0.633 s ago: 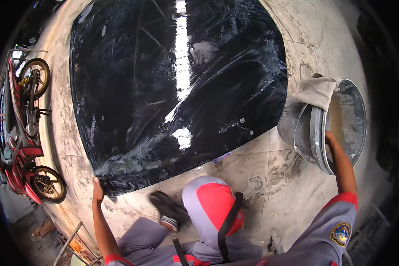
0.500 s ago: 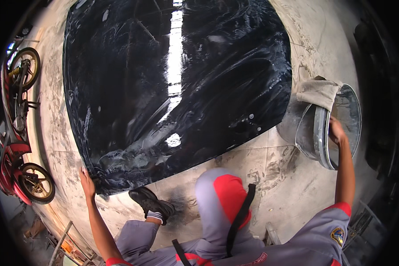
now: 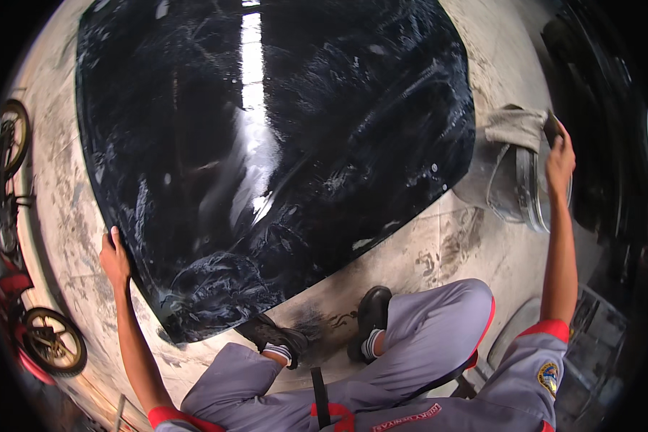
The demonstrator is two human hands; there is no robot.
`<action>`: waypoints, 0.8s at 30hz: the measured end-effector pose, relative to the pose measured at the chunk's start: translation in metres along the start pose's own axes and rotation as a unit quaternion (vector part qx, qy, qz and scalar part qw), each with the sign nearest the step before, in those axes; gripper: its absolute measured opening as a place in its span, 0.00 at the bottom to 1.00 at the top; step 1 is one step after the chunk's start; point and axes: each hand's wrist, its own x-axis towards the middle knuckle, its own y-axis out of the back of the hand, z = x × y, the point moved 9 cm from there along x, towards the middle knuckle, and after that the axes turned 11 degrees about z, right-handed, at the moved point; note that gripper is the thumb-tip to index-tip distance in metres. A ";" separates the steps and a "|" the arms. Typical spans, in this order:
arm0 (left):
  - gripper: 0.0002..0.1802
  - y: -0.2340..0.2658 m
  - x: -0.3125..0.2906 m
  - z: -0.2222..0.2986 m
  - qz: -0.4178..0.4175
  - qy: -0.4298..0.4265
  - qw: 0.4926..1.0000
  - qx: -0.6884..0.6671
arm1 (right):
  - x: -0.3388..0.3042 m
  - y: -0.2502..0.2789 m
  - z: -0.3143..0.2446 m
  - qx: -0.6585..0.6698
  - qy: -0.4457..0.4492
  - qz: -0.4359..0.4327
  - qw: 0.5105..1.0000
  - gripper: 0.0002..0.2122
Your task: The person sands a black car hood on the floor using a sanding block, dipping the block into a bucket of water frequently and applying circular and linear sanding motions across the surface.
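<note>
A large glossy black car hood, wet and smeared with whitish streaks, spreads out in front of me. At its left edge is my left hand, fingers bent against the rim; their undersides are hidden. To the right stands a grey bucket with a beige cloth draped over its rim. My right hand is at the bucket's top beside the cloth, its fingers closed on a dark flat piece too small to name.
A red motorcycle with gold-rimmed wheels stands at the far left. The floor is pale and stained. My bent knees and black shoes are close to the hood's near edge. Metal frames lie at the lower right.
My right hand has come up out of the bucket to its rim. My left hand has slid farther along the hood's left edge. The view has shifted, and my other leg now shows.
</note>
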 end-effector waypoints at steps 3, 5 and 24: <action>0.37 -0.014 -0.008 0.002 0.060 0.009 0.992 -0.110 | -0.047 -0.029 -0.105 0.024 0.044 -0.083 0.995 0.21; 0.35 -0.020 -0.006 -0.004 0.017 0.043 0.988 -0.149 | -0.095 -0.081 -0.154 0.124 0.084 -0.106 0.983 0.21; 0.35 -0.020 -0.007 -0.016 0.037 0.061 0.989 -0.130 | -0.307 -0.100 -0.333 0.067 0.129 -0.211 0.967 0.46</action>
